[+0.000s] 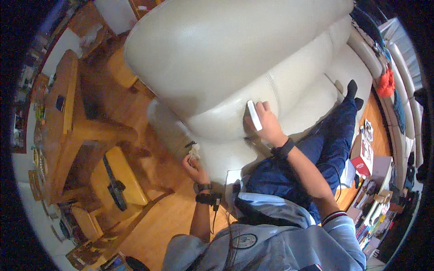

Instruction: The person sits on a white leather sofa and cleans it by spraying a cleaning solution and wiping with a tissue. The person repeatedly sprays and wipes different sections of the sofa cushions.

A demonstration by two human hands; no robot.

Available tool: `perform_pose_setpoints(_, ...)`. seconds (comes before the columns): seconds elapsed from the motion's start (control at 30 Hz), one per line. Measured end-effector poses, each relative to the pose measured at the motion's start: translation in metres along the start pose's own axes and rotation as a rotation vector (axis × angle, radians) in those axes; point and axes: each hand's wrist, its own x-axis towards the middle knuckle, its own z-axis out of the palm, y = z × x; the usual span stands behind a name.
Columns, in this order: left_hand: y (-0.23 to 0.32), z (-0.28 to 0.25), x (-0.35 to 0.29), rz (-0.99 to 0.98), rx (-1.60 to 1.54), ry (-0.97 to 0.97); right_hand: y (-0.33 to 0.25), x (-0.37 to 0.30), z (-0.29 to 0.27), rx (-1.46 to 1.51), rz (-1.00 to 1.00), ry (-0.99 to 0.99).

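My right hand (266,124) is closed around a flat white rectangular object (254,115) and presses it against the backrest of a cream leather sofa (235,58). My left hand (193,161) is lower, at the sofa's side edge, pinching a small crumpled whitish wad (195,151); a small dark item (190,145) sits on the sofa just above it. Both wrists carry dark bands. My leg in blue trousers (332,135) stretches out along the sofa seat, ending in a black sock.
A wooden table (63,113) and a yellow wooden chair (117,180) with a dark object on it stand on the wood floor at left. Books and boxes (368,158) crowd a low table at right. An orange-red item (385,83) lies on the far sofa.
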Motion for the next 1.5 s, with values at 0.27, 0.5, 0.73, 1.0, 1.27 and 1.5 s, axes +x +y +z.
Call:
perform_pose_setpoints(0.27, 0.001, 0.001, -0.004, -0.017, 0.049, 0.007, -0.023, -0.028, 0.025, 0.127, -0.064, -0.154)
perform_pose_setpoints(0.5, -0.006, 0.007, -0.005, -0.071, -0.003, 0.043, 0.0, -0.008, -0.002, 0.135, 0.004, -0.108)
perform_pose_setpoints(0.73, -0.039, -0.002, 0.006, -0.085, 0.088, 0.195, 0.002, -0.036, 0.023, 0.118, -0.157, -0.326)
perform_pose_setpoints(1.0, -0.114, 0.01, 0.095, -0.343, -0.568, 0.7, 0.014, -0.012, -0.004, 0.074, -0.026, -0.159)
perform_pose_setpoints(1.27, -0.079, 0.016, 0.09, -0.434, 0.005, 0.542, 0.005, -0.032, 0.015, 0.021, -0.213, -0.493)
perform_pose_setpoints(1.5, -0.123, 0.018, 0.094, -0.471, -0.321, 0.602, 0.002, 0.007, -0.018, 0.257, -0.051, 0.03)
